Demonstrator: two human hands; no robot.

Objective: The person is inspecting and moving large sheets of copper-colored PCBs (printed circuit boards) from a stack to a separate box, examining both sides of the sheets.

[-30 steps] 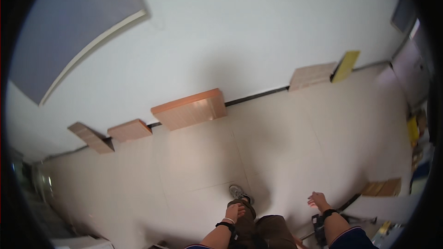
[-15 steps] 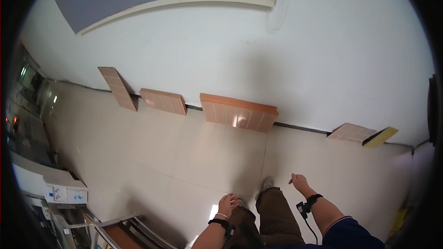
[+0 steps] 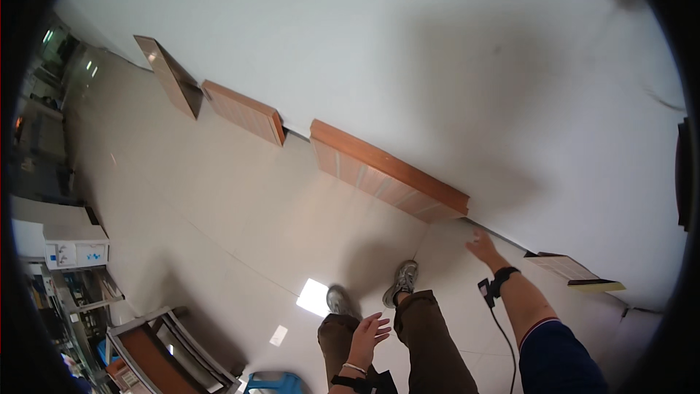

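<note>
My right hand [image 3: 483,246] reaches forward, empty with its fingers apart, near the right end of a thick stack of orange-brown boards [image 3: 379,182] leaning on the wall. From this view I cannot tell whether it touches the stack; a gap seems to lie between them. Lower down, my left hand [image 3: 370,337] hangs in front of my legs. Its fingers are spread and nothing is in them. Both wrists carry black straps, and a cable runs down from the right one.
Further left, a smaller board stack [image 3: 244,113] and a tilted panel [image 3: 168,76] lean on the white wall [image 3: 328,36]. Thin panels [image 3: 565,268] lie against it at right. Behind at lower left are a brown-topped cart [image 3: 149,357], a blue stool [image 3: 273,383] and a white cabinet [image 3: 76,246].
I have stepped closer to the wall and the view has turned, so the large stack looks nearer. My right hand has moved out toward the stack's right end; my left hand's fingers have spread.
</note>
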